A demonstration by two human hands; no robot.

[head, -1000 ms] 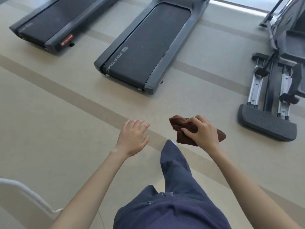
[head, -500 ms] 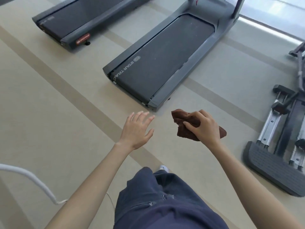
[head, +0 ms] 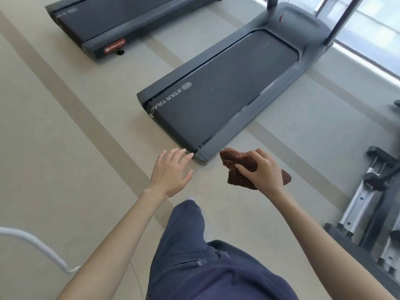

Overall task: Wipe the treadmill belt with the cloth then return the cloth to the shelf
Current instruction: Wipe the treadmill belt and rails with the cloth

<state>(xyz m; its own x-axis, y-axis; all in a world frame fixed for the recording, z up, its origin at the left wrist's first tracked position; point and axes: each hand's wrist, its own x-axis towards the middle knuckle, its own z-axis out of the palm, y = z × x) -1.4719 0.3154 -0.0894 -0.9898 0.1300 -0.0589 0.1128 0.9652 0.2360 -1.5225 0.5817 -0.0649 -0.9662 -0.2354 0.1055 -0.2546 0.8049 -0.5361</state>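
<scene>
"STAR TRAC" on the treadmill belt [head: 220, 100]; same on second treadmill's red badge [head: 114, 46].

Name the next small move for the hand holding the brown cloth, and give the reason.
Probably bring the right hand forward and down onto the dark treadmill belt: its grip holds the bunched brown cloth above the floor, short of the belt's near end.

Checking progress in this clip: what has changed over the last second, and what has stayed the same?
The person has walked up to the nearer treadmill; its rear end now lies just beyond the hands, and more of its front shows. Nothing was picked up or released. The right hand still grips the brown cloth; the left hand stays open and empty. No wiping yet.
</scene>
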